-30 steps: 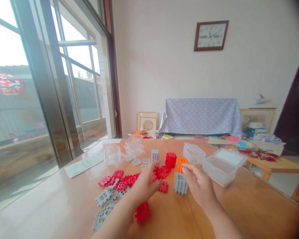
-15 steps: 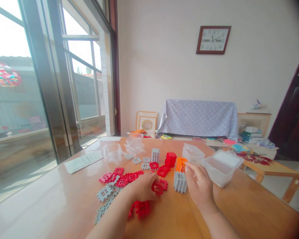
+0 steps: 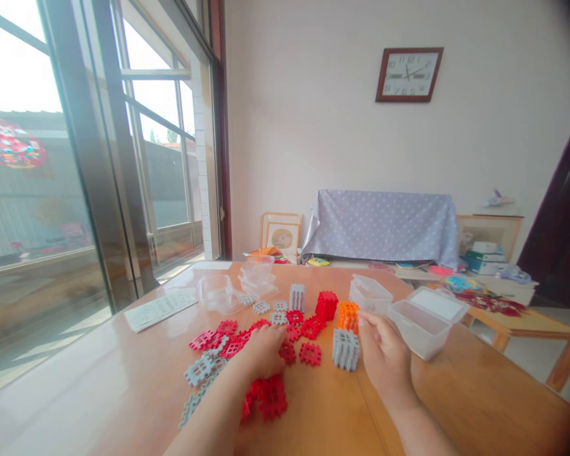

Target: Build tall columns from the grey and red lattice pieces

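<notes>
The left hand point(image 3: 262, 353) bends over red pieces point(image 3: 272, 399) on the desk point(image 3: 327, 418); I cannot tell if it grips one. Lift each by its edge. The right hand point(image 3: 386, 349), fingertips nearly together, its grip unclear, is beside the orange stack point(image 3: 348, 316) and should not push it.

From head height, the view is directed forward and down across the nearby table point(image 3: 479, 386), the far wall point(image 3: 294, 114) being taken in beyond

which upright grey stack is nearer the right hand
The grey stack in front of the orange stack; the other grey stack stands farther back, left of the red stack.
</notes>
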`<state>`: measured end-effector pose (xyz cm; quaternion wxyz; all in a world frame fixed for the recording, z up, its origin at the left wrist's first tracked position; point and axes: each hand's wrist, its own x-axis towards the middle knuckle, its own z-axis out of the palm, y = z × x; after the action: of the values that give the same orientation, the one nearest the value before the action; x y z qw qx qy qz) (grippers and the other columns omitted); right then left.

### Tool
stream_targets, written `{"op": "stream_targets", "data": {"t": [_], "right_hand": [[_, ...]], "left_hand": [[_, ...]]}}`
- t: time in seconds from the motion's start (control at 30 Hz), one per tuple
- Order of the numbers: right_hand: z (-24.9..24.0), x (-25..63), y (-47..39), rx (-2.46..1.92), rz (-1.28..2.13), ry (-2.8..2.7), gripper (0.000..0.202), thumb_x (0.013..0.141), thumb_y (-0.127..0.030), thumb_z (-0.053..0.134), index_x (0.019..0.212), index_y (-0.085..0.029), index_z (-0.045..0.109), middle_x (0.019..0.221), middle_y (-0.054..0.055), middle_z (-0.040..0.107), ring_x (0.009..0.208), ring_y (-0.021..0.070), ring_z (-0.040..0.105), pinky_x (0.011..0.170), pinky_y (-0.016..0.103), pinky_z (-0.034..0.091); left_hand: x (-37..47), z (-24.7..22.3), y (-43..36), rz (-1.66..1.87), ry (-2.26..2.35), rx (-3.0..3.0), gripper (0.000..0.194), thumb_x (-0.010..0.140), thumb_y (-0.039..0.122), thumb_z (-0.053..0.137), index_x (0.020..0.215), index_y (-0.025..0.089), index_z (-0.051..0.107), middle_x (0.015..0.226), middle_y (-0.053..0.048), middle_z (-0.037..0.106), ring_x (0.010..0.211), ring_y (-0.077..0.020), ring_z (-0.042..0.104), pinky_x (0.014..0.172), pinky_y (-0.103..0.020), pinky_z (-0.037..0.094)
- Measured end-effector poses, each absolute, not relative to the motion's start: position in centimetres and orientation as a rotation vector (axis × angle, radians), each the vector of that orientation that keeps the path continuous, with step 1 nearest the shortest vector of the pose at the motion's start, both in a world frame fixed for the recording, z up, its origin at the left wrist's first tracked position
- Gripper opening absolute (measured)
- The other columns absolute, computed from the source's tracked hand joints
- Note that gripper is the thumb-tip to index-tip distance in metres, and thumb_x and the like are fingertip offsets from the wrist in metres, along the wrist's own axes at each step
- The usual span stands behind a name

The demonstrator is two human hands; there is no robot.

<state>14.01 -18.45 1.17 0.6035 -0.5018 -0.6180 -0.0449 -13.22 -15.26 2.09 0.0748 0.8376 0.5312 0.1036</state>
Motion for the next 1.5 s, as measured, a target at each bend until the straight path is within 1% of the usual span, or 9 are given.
{"op": "stream_targets", "data": {"t": [0.23,0.4,0.73,0.83,0.9,0.97,1.03,1.27,1.5], "right_hand": [[1.0,14.5,-17.8,-1.162,-0.097,-1.427,0.027,0.096,-0.039,0.051,0.107,-0.023,0.069,0.102,0.008,0.072,0.089,0.0243,0.062,0.079,0.037,0.049],[0.7,14.3,-17.5,-1.117,-0.126,-1.493,0.025,0.096,-0.038,0.051,0.105,-0.024,0.069,0.101,0.008,0.071,0.097,0.0256,0.063,0.085,0.039,0.049],[0.9,14.9,-17.8,-1.098,-0.19,-1.475,0.027,0.096,-0.039,0.051,0.106,-0.022,0.069,0.099,0.009,0.072,0.095,0.026,0.063,0.089,0.041,0.049],[0.7,14.9,-17.7,-1.08,-0.202,-1.484,0.027,0.095,-0.04,0.051,0.105,-0.021,0.069,0.099,0.009,0.072,0.094,0.0258,0.063,0.087,0.04,0.049],[0.5,14.8,-17.5,-1.054,-0.217,-1.511,0.027,0.095,-0.04,0.052,0.104,-0.021,0.069,0.099,0.009,0.072,0.093,0.0251,0.064,0.087,0.039,0.049],[0.2,14.6,-17.4,-1.022,-0.24,-1.549,0.026,0.095,-0.039,0.053,0.104,-0.021,0.07,0.099,0.008,0.073,0.092,0.0245,0.064,0.087,0.038,0.049],[0.1,14.4,-17.4,-1.001,-0.259,-1.577,0.024,0.095,-0.038,0.054,0.104,-0.022,0.069,0.098,0.007,0.073,0.091,0.0241,0.065,0.088,0.038,0.049],[-0.1,14.4,-17.5,-1.005,-0.294,-1.615,0.023,0.096,-0.037,0.053,0.104,-0.021,0.068,0.1,0.008,0.072,0.093,0.0245,0.065,0.088,0.039,0.05],[-0.2,13.8,-17.5,-0.96,-0.399,-1.699,0.019,0.095,-0.034,0.055,0.105,-0.022,0.067,0.102,0.009,0.072,0.098,0.0258,0.065,0.093,0.042,0.049]], "left_hand": [[-14.4,1.0,-13.5,0.545,1.698,2.397,0.022,0.068,0.014,0.061,0.087,0.023,0.067,0.107,-0.006,0.065,0.1,-0.0249,0.059,0.084,-0.033,0.047],[-13.9,1.7,-12.8,1.004,1.592,2.136,0.028,0.076,0.016,0.057,0.101,0.019,0.068,0.109,-0.006,0.068,0.104,-0.0213,0.06,0.094,-0.032,0.046],[-17.9,7.3,-17.2,1.318,1.578,1.677,0.051,0.087,0.054,0.055,0.119,0.015,0.064,0.114,-0.012,0.069,0.107,-0.0262,0.064,0.095,-0.039,0.049],[-20.6,6.5,-20.5,1.042,1.652,1.879,0.076,0.078,0.067,0.063,0.14,0.025,0.052,0.146,-0.012,0.052,0.133,-0.0313,0.049,0.11,-0.043,0.04],[-21.8,5.2,-22.5,0.723,1.762,2.064,0.104,0.063,0.075,0.072,0.151,0.028,0.041,0.16,-0.011,0.035,0.148,-0.0374,0.027,0.121,-0.052,0.022],[-22.5,3.6,-23.7,0.405,1.807,2.136,0.125,0.053,0.081,0.074,0.158,0.032,0.025,0.167,-0.008,0.015,0.152,-0.0419,0.004,0.121,-0.062,0.007],[-22.5,2.2,-24.1,0.286,1.826,2.156,0.132,0.05,0.084,0.072,0.159,0.034,0.016,0.168,-0.007,0.003,0.152,-0.0434,-0.005,0.119,-0.067,0.003],[-20.8,0.3,-23.4,0.371,1.835,2.223,0.112,0.066,0.089,0.054,0.157,0.028,0.03,0.166,-0.009,0.017,0.153,-0.0407,0.0,0.121,-0.062,0.007],[-20.2,0.0,-22.4,0.525,1.774,2.335,0.064,0.092,0.067,0.04,0.141,0.028,0.052,0.153,-0.008,0.045,0.149,-0.0335,0.024,0.12,-0.055,0.02]]}}
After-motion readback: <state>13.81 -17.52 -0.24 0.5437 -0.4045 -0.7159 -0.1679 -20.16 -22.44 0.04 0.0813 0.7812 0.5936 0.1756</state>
